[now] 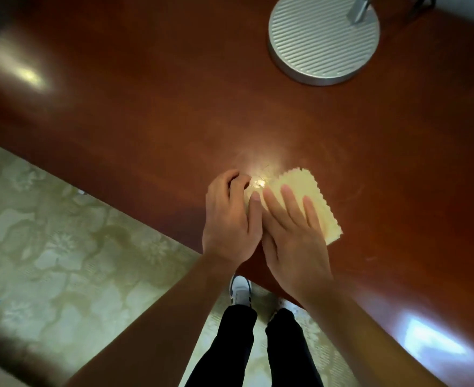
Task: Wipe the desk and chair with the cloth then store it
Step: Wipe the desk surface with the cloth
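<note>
A pale yellow cloth [311,191] with zigzag edges lies folded on the glossy reddish-brown desk [174,107], close to its front edge. My right hand [291,227] lies flat on the cloth with straight, spread fingers, pressing it down. My left hand [230,216] sits just to the left, fingers curled, pinching the cloth's left edge; most of that edge is hidden under the hand. No chair is in view.
A round ribbed metal lamp base [323,37] with its stem stands at the back right of the desk. A patterned pale carpet [62,247] lies below the desk edge, where my legs and a white shoe [240,289] show.
</note>
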A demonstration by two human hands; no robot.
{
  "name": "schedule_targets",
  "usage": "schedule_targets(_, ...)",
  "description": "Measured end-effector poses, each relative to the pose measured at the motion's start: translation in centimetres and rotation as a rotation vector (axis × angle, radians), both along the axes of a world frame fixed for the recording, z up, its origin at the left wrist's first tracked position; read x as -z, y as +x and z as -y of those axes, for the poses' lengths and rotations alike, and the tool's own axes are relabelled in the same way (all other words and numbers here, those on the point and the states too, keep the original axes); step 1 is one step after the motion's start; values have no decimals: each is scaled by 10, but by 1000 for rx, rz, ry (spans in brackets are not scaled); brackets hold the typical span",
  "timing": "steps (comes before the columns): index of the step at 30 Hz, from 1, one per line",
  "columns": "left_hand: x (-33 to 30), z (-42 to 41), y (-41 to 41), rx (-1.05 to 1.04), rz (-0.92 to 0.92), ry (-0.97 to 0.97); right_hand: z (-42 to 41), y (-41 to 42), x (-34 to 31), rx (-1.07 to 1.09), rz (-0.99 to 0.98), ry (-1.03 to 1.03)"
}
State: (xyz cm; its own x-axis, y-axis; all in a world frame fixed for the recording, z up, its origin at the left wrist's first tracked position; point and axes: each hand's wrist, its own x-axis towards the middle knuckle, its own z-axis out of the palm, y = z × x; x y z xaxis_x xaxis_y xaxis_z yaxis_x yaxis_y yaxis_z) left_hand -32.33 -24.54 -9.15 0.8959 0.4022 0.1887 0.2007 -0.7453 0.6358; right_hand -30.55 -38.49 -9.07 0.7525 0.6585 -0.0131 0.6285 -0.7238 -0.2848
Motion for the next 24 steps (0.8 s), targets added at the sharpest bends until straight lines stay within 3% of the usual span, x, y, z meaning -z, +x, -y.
schedule_targets(6,6,1,0,-5,-10,73,77,-35,-1,330,9,93)
schedule_targets(11,3,2,-1,-36,-25,74,66,-14,-5,385,-38,44)
schedule_targets(19,1,-34,-23,-350,-156,188,-53,65,-5,55,-69,-30)
schedule_targets(24,4,-68,-19,-526,-125,174,-91,44,-3,-131,-28,-27)
